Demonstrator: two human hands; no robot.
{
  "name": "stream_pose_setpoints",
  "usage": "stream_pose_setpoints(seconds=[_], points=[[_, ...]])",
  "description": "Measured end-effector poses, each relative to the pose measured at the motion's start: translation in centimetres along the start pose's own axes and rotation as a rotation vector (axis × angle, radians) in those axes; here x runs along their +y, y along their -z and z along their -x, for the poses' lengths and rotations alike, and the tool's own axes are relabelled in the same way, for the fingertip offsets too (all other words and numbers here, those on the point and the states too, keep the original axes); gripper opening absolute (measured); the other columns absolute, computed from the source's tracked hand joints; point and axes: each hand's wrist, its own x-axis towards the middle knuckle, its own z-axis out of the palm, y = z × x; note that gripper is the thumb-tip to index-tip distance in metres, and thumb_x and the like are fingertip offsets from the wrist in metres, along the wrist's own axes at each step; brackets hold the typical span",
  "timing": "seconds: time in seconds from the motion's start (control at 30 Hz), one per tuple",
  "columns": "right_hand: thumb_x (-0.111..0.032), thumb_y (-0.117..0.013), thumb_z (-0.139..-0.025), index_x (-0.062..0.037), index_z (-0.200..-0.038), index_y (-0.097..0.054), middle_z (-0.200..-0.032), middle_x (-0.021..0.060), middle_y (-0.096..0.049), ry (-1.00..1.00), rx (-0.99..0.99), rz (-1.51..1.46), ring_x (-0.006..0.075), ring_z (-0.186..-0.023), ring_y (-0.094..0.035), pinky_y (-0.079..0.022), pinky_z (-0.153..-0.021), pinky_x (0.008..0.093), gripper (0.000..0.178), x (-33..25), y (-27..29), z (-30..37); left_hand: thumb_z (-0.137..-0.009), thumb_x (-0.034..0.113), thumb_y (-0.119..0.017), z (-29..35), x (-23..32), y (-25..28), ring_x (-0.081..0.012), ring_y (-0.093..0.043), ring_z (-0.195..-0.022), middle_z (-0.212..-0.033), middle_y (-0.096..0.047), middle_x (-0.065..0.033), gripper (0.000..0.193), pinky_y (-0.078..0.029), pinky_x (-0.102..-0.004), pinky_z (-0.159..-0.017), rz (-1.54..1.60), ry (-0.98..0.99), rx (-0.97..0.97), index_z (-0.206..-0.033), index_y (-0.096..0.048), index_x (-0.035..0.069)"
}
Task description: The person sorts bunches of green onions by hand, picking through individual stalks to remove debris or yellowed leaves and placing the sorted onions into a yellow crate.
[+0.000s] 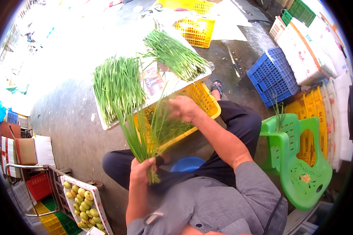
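Observation:
My left hand (140,172) is closed around the lower stems of a bunch of long green chives (140,145), held upright over my lap with the leaves fanning upward. Beside the upper leaves is my right hand (184,109), its fingers smeared by motion, so I cannot tell whether they grip any. Under it sits a yellow plastic crate (212,109) with loose greens inside. Across the crate's far side rests a white board (175,87) bearing two neat piles, the left chives (117,84) and the right chives (176,54), with printed paper (153,80) between them.
A blue basin (187,164) is on the floor between my legs. To my right stand a green plastic chair (308,172), a blue crate (273,76) and a white box (308,51). At lower left, a white tray of yellow-green fruit (84,203) sits by a metal cart (55,184).

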Motion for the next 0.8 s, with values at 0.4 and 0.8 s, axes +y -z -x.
stream_pose_setpoints(seconds=[0.4,0.8], points=[[-0.011,-0.058,-0.09,-0.0025,-0.097,-0.062,-0.088,0.0051,-0.065,0.232,0.009,-0.013,0.0137,-0.07,-0.061,-0.056,-0.064,0.0335,0.012,-1.8,3.7,-0.6,-0.079,-0.003,-0.063,1.3,0.6,1.2,-0.0173,-0.05,-0.046,-0.069,-0.056,-0.0107,0.011,-0.042,-0.0296,-0.042,-0.059,0.028,-0.048,-0.089,-0.059,-0.001],[-0.015,-0.055,-0.093,-0.0035,-0.099,-0.059,-0.074,-0.0012,-0.058,0.542,-0.076,1.034,0.0061,-0.066,-0.053,-0.043,-0.06,0.0238,0.014,-5.0,6.4,1.1,-0.077,-0.003,-0.065,1.4,1.4,2.2,-0.0166,-0.05,-0.046,-0.07,-0.057,-0.0106,0.014,-0.043,-0.0293,-0.041,-0.109,0.047,-0.033,-0.091,-0.061,-0.001]])
